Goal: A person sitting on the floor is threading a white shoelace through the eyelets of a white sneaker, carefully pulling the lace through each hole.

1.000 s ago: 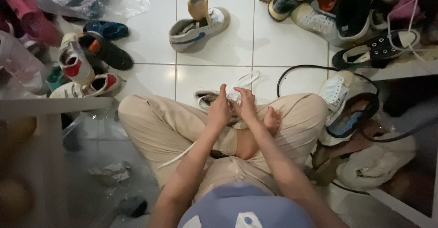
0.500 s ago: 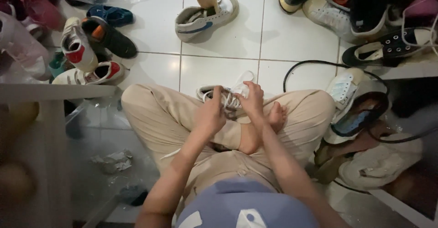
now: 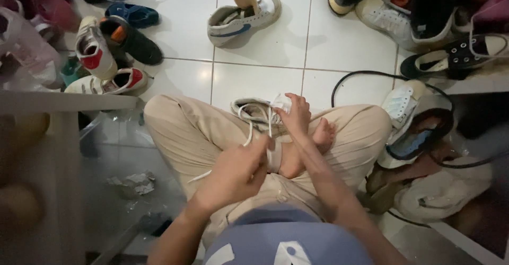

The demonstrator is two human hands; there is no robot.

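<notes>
Left hand pinching white lace; right hand on sneaker.

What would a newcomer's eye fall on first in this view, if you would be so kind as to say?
At centre, a person sits cross-legged on the white tiled floor, the left hand pulling a white lace while the right hand steadies a pale sneaker on the lap. Around them lie many shoes: a white high-top straight ahead, a heap at upper right.
</notes>
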